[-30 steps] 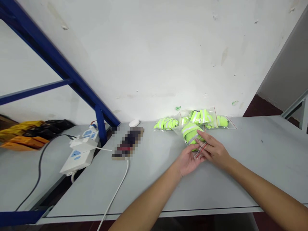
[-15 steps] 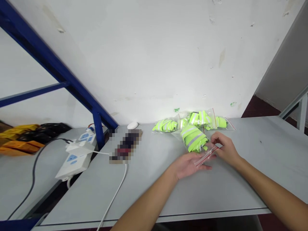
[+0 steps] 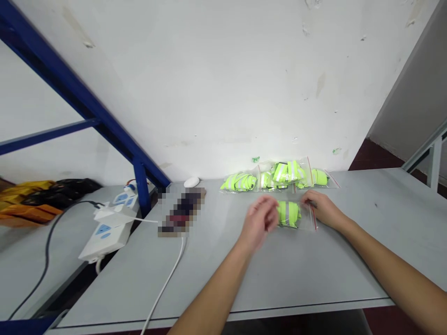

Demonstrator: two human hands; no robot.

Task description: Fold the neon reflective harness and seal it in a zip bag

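A clear zip bag (image 3: 307, 222) with a folded neon-yellow reflective strap (image 3: 289, 214) inside lies crosswise between my hands, its red seal line on the right. My right hand (image 3: 323, 208) has its fingers curled in a pinch at the bag's upper right corner. Close against the bag's left end is my left hand (image 3: 259, 221), fingers bent and smeared by motion. Whether it grips the bag cannot be made out. Behind them, along the wall, lie several similar bagged neon straps (image 3: 288, 172), partly overlapping.
On the grey table (image 3: 209, 274), a pixelated phone-like object (image 3: 181, 214) lies left with a white cable (image 3: 171, 272). Behind it is a white oval object (image 3: 192, 182). A power strip (image 3: 108, 232), a blue frame (image 3: 115, 135) and yellow and black packets (image 3: 45, 195) are further left.
The bag has turned from upright to lying sideways, seal to the right. My left hand has come out from under the seal end to the bag's left end. My right hand stays near the seal.
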